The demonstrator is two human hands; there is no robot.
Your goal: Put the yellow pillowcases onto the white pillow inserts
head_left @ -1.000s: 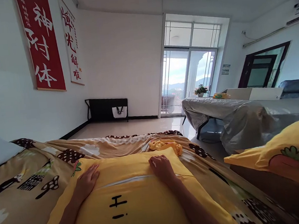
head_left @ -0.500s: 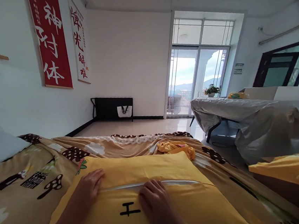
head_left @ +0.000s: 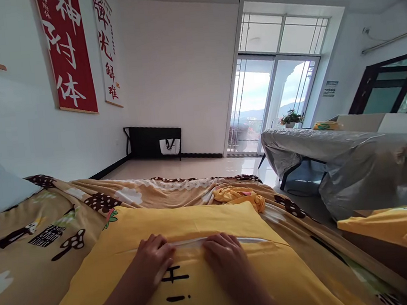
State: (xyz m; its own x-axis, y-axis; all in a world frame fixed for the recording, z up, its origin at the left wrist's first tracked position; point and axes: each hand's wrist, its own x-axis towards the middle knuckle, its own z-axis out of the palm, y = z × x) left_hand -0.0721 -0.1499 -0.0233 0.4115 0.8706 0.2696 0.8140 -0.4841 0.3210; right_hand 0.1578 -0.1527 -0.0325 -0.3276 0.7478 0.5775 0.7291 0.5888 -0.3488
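A plump yellow fabric pillow with black marks printed on it (head_left: 200,268) is laid flat on a tan cartoon-print bedspread (head_left: 35,236), filling the lower middle of the view, and both hands are pressed on its top near a pale line (head_left: 187,243) that runs across the cover and is taken for a zip or opening seam. The left hand (head_left: 152,260) is laid down with fingers curled loosely toward that line, and the right hand (head_left: 224,256) is set just beside it in the same way; whether either one pinches the fabric or a zip pull cannot be told, since the fingertips are turned away. The cover looks fully drawn over the filling, so only closing the seam is judged to be left. A crumpled yellow cloth (head_left: 238,197) lies beyond. At the right, a second yellow cushion (head_left: 394,227) is cut off by the frame.
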